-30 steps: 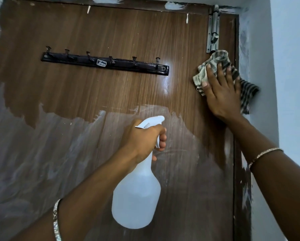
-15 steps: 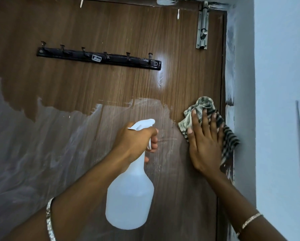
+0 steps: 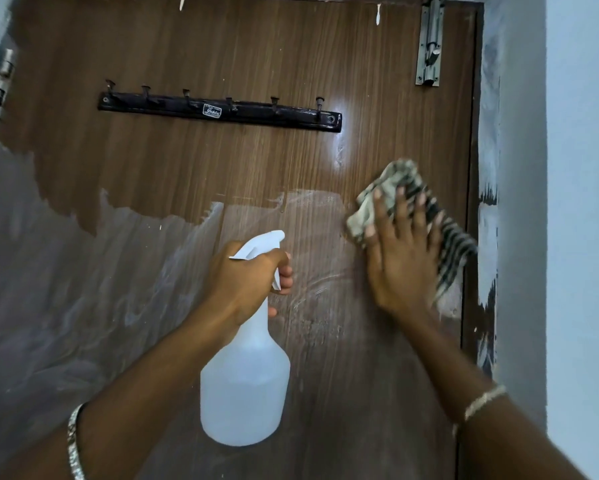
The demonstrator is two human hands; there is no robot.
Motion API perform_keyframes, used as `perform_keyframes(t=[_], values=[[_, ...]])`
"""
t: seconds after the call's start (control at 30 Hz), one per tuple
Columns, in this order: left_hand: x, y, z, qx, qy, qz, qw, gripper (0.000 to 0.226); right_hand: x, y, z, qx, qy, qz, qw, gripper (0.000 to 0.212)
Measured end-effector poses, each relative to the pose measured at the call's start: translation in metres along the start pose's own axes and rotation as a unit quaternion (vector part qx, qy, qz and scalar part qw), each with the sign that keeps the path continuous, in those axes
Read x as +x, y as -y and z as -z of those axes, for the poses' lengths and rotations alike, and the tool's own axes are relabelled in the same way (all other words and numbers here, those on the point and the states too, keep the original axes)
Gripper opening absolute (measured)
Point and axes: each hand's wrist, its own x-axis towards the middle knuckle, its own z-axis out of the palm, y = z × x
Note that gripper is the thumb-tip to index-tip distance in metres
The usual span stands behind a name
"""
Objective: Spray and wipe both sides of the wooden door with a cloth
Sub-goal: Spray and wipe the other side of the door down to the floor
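On the head view I read the wooden door (image 3: 256, 57) filling most of the frame, with a pale wall (image 3: 582, 202) to its right. The upper area of the door is dark and glossy; the lower area carries a whitish, streaked film. The right hand (image 3: 403, 261) lies flat, fingers straight and slightly spread, pressing the checked cloth (image 3: 393, 180) against the door near its right edge, below and to the right of the black hook rail (image 3: 222, 110). Part of the cloth trails out from under the palm toward the door edge. The left hand (image 3: 244, 278) is curled round the neck of the white spray bottle (image 3: 246, 386), fingers at the trigger. I see the bottle hanging upright, left of the cloth and apart from it. A metal sliding bolt (image 3: 429, 46) sits at top right and a hinge (image 3: 0, 81) at upper left.
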Motion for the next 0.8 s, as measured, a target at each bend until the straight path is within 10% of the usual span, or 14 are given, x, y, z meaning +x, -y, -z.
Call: perform_keyframes(t=[0.13,0.43,0.8], values=[[-0.005,0.005,0.009,-0.011,-0.014,-0.006,1.000,0.015,-0.067,0.021,-0.012,0.003,0.035,0.034,0.999,0.056],[0.003,0.015,0.023,-0.003,-0.016,-0.011,1.000,0.018,0.095,0.009,0.003,-0.055,0.028,0.109,0.992,0.054],[0.008,0.026,0.029,0.015,-0.009,0.021,1.000,0.020,-0.014,0.010,-0.005,-0.076,0.068,0.223,0.969,0.057]])
